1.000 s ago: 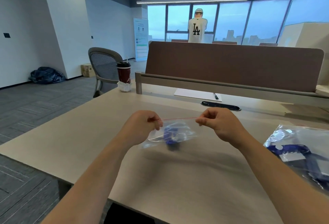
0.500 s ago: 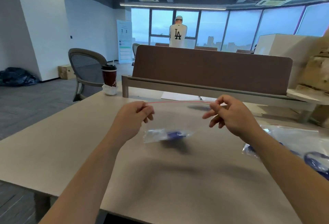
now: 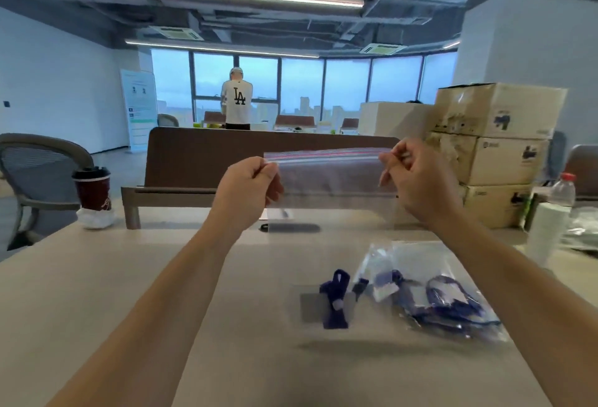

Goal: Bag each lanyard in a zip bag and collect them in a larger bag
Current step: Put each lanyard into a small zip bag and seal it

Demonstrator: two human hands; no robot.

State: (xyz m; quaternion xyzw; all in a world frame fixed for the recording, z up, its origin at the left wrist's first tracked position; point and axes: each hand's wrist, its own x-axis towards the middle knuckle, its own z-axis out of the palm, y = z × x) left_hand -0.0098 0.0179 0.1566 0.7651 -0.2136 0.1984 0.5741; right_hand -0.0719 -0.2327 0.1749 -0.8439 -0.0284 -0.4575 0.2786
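While both hands are up off the table, they've got a clear zip bag stretched between them, so its long axis runs straight left to right with the red zip strip along the top edge and the body hanging down. The left hand is curled closed and pinches the bag's top left corner between thumb and fingers. The right hand is pinching the top right corner the same way, other fingers loosely bent. The bag is blurry and I can't tell if the seal is open or pressed closed, or if anything's inside.

Down on the table, nearer and to the right, there's a blue lanyard lying loose, bunched up, its length running roughly near to far with a loop at the far end. It looks like it sits on or in a clear flat sleeve, hard to say which. Just right of it is a larger clear bag with more blue lanyards in small bags heaped inside.

Other stuff: a dark red coffee cup at the far left of the table, a brown divider panel across the far edge, stacked cardboard boxes far right, and a plastic bottle next to them. A person in a white shirt stands by the windows.
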